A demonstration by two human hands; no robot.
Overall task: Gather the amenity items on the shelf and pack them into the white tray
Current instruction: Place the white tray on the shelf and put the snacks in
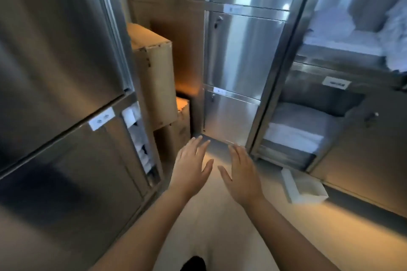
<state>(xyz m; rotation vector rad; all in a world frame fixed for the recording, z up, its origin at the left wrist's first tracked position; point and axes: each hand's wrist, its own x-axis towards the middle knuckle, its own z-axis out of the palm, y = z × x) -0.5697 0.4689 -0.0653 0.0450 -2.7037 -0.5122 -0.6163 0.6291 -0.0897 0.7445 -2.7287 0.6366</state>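
Note:
My left hand [192, 165] and my right hand [241, 174] are stretched out side by side over the floor, palms down, fingers straight, holding nothing. The white tray [302, 191] lies on the floor at the right, beside the foot of the open steel shelf unit [275, 86]. It looks bare inside. A narrow open slot in the left cabinet [141, 141] shows small white items stacked on shelves, too blurred to name. Neither hand touches the tray or the slot.
Steel cabinets with shut doors [235, 50] line both sides and the end of a narrow aisle. Cardboard boxes [154, 77] are stacked at the back left. Folded white and grey towels [295, 134] fill the right shelves. A dark shoe tip [193, 264] shows at the bottom.

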